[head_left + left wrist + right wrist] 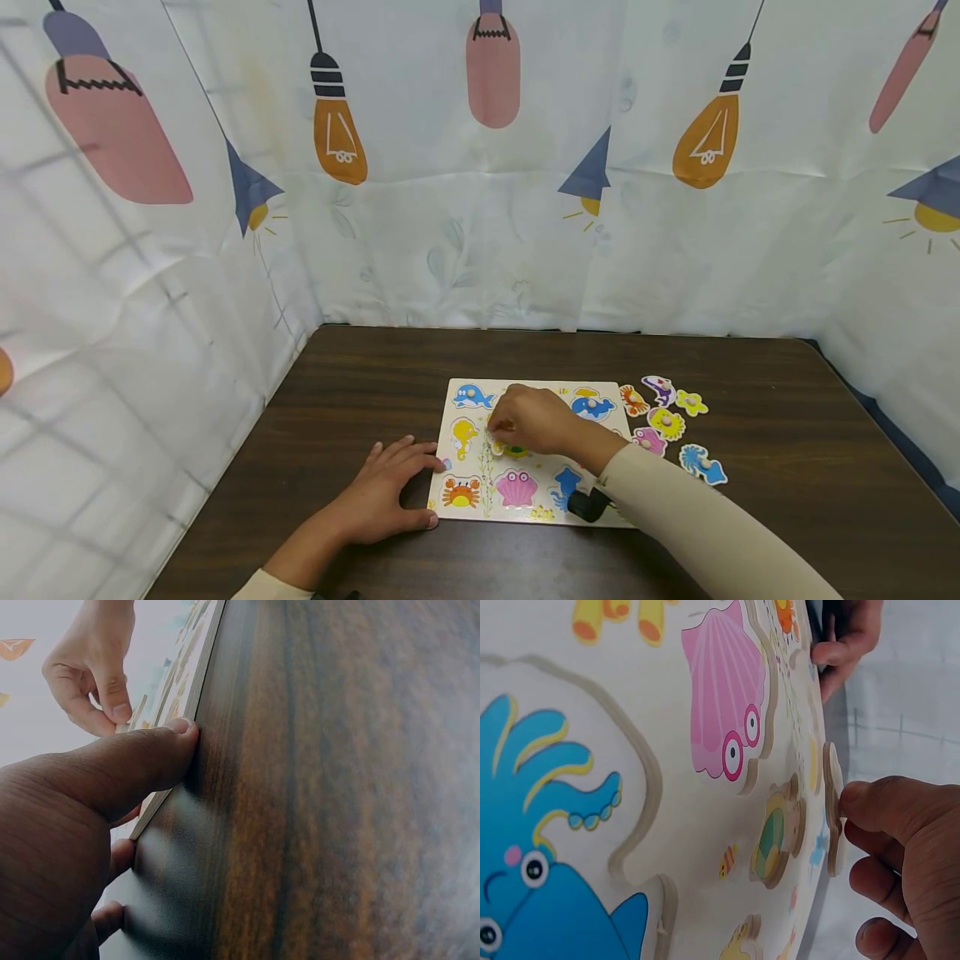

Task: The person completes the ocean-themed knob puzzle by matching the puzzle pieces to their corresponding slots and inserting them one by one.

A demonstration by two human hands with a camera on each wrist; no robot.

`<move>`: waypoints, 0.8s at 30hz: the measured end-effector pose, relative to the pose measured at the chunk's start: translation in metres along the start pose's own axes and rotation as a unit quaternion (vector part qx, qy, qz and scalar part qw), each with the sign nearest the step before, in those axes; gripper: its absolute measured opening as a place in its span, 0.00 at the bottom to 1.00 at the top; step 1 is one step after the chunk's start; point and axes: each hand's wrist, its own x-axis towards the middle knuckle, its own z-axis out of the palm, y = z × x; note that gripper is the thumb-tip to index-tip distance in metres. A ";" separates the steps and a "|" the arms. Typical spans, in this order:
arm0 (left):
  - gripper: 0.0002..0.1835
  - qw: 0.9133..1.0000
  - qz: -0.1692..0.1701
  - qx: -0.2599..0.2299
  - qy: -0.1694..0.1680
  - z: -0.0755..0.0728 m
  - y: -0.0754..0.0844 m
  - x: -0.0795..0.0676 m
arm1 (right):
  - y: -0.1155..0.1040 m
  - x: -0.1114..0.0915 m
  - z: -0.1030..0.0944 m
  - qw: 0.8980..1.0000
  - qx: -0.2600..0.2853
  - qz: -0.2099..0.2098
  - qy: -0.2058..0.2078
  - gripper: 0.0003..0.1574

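My right hand (528,417) is over the middle of a white wooden sea-animal puzzle board (551,477). Between thumb and fingers it pinches a thin wooden puzzle piece (832,806), seen edge-on in the right wrist view, its picture hidden. The piece stands tilted close over the board, near the printed turtle (772,836). My left hand (386,492) rests at the board's left side with fingers spread. Its thumb (161,754) touches the front edge near the corner. Printed on the board are a pink shell (516,488), a crab (461,492) and a seahorse (463,435).
Several loose pieces lie by the board's right side: a crab (633,401), a purple piece (660,389), a yellow star (692,403), a yellow fish (666,423), a pink shell piece (649,441) and a blue octopus (702,464). A patterned curtain (450,250) surrounds the dark table (375,375).
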 end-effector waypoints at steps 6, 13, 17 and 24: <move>0.31 1.000 0.000 0.000 -0.001 -0.001 0.001 0.000 | -0.001 0.005 0.003 1.000 -0.006 -0.001 -0.005 0.06; 0.31 1.000 -0.002 0.000 -0.003 -0.001 0.002 0.000 | -0.002 0.009 0.008 1.000 -0.003 0.011 -0.012 0.07; 0.31 1.000 -0.002 0.001 -0.001 -0.001 0.001 0.000 | -0.004 0.012 0.009 1.000 -0.001 0.016 -0.014 0.07; 0.31 1.000 0.000 0.005 0.002 0.001 -0.001 0.001 | -0.009 0.018 0.010 1.000 0.003 0.023 -0.013 0.06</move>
